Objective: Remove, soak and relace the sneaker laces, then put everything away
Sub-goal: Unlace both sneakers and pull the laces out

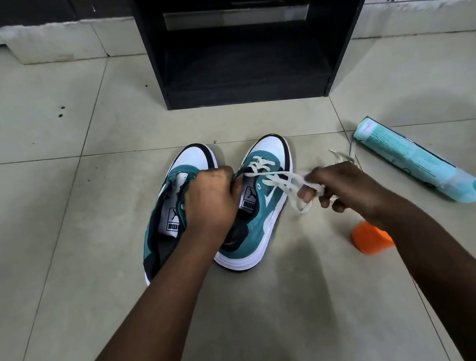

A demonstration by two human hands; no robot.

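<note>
Two teal, white and black sneakers stand side by side on the tiled floor, toes pointing away from me. The left sneaker (171, 196) has no lace in its eyelets. The right sneaker (264, 176) holds a white lace (280, 181) through its front eyelets. My left hand (212, 202) grips the right sneaker at its tongue and collar. My right hand (336, 187) pinches the loose lace strands and holds them out to the right of the shoe. A lace end (341, 155) trails past my right hand.
A pale teal tube-shaped bottle (413, 160) lies on its side on the floor at the right. An orange cap or cup (369, 238) sits partly under my right forearm. A black open cabinet (243, 40) stands straight ahead against the wall.
</note>
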